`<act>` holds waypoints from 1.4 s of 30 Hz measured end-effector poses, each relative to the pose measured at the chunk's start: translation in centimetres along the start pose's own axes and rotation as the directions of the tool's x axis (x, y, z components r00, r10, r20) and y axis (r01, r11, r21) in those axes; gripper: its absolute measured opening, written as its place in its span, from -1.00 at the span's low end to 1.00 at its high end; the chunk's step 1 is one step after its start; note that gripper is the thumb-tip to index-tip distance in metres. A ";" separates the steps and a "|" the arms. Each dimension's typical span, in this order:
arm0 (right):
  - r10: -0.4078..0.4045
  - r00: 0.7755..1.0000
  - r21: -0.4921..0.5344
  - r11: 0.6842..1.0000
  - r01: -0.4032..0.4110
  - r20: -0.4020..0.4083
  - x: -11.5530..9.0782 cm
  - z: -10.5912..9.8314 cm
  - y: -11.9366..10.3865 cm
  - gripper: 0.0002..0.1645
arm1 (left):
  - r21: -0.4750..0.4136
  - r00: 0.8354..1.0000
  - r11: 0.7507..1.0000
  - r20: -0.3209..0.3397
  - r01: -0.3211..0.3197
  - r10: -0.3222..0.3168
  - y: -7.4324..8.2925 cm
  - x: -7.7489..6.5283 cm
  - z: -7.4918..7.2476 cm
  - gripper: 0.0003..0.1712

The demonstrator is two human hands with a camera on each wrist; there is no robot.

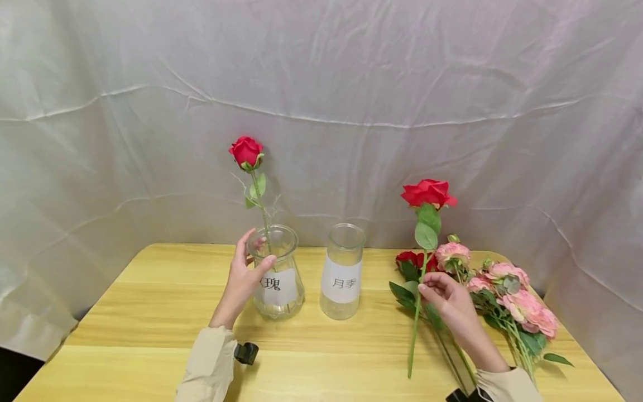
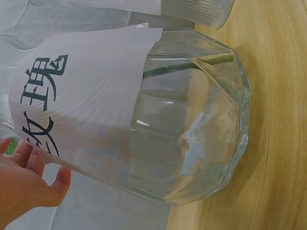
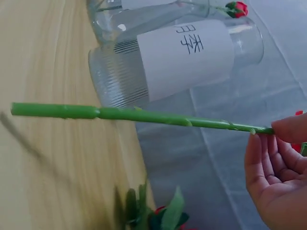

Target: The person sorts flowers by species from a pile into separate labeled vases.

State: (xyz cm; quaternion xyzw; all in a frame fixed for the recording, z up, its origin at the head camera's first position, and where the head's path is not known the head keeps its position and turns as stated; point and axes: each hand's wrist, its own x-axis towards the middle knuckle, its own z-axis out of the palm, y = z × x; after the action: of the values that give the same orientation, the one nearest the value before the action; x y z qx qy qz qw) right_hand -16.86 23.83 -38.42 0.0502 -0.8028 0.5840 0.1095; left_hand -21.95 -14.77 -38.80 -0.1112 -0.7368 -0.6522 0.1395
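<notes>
My left hand is at the neck of a wide glass vase, thumb in front and fingers curled round its left side. The vase carries a white label with black characters. A red rose stands in it, its cut stem end visible through the glass near the base. My right hand pinches the stem of a wide-petalled red flower between thumb and fingertips. That flower is upright, its bare green stem reaching below the hand, above the table.
Between the hands stands a straight glass vase with a white label. Pink flowers and more red flowers lie at the right of the wooden table. A pale cloth hangs behind.
</notes>
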 end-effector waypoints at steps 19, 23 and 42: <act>-0.227 0.971 -0.104 0.970 0.219 -0.074 -1.3 1.2 -2.0 -0.81 | -0.012 1.000 1.000 -0.006 -0.010 0.009 0.0 -0.1 -0.2 -0.11; -0.226 0.973 -0.111 0.969 0.219 -0.055 -1.3 1.5 -2.1 -0.81 | -0.014 1.000 1.000 -0.007 -0.001 0.001 0.1 -0.2 -0.3 -0.12; -0.198 0.972 -0.020 0.979 0.202 0.126 1.1 3.6 -6.9 -0.85 | 0.003 1.000 1.000 -0.001 -0.011 0.011 0.1 0.0 0.0 -0.11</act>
State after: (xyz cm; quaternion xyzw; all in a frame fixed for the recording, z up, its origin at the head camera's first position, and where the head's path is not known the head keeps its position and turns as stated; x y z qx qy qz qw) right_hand -16.89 18.29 -32.89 0.1651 -0.8082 0.5526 0.1189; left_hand -21.91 -14.76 -38.68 -0.1148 -0.7369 -0.6504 0.1438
